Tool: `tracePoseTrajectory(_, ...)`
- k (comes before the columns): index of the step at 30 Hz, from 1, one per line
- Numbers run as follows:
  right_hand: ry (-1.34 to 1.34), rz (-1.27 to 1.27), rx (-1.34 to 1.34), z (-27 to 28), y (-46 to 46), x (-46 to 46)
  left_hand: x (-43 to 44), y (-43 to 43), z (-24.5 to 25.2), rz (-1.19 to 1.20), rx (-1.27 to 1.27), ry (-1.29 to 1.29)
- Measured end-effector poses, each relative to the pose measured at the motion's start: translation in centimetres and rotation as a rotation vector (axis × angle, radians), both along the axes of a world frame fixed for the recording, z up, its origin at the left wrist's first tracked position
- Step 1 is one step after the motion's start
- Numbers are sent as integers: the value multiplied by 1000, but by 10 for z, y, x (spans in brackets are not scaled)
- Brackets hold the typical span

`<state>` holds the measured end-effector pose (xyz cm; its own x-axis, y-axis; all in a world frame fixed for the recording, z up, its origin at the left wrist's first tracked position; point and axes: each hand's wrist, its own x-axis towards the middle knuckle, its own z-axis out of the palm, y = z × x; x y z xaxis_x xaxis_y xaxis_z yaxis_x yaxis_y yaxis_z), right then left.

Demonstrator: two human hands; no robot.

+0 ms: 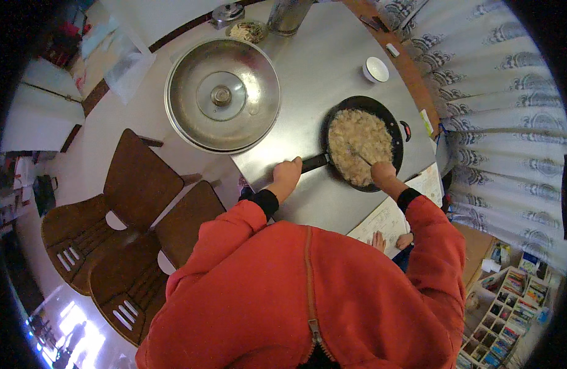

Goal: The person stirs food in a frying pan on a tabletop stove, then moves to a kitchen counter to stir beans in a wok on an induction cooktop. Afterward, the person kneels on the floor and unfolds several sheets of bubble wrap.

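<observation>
A black frying pan point(398, 152) full of pale, chopped food point(359, 138) stands on a metal-topped table point(320, 203). My left hand point(287, 175) is closed around the pan's long black handle point(314, 163). Over the pan's near right part, my right hand point(384, 174) grips a thin utensil point(364, 158) whose far end dips into the food; what kind of utensil it is I cannot tell. Left of the pan sits a large round metal pan with a glass-centred lid point(221, 127).
Beyond the pan is a white bowl point(376, 70). A metal pot point(288, 18) and a dish of food point(247, 32) stand at the far edge. Another person's hands point(379, 241) rest by an open book point(380, 221) at the near right. Brown chairs point(140, 180) are at the left.
</observation>
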<state>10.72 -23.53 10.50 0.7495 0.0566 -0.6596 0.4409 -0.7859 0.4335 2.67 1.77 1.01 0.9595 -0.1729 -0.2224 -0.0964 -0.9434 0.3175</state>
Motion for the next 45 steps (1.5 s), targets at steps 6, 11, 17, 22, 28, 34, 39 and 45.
tracePoseTrajectory(6,-8,-17,89,53,-18,-11,-1,0,0,-16,2,24)
tracePoseTrajectory(11,50,179,-14,99,-35,-27,-4,2,1,-48,-11,-12)
tracePoseTrajectory(17,229,249,51,89,-19,-50,-4,3,2,-65,-20,-10)
tracePoseTrajectory(22,227,248,86,52,-20,-45,-7,1,1,-36,-31,-20)
tracePoseTrajectory(28,45,84,139,7,-11,-25,-4,0,1,-7,-8,-1)
tracePoseTrajectory(34,27,-85,130,-29,4,-16,-5,0,2,15,-14,-46)
tracePoseTrajectory(39,-125,-120,130,-35,0,12,-5,1,3,-6,-4,-51)
tracePoseTrajectory(45,34,-339,416,21,-42,35,-5,7,6,-35,-6,-43)
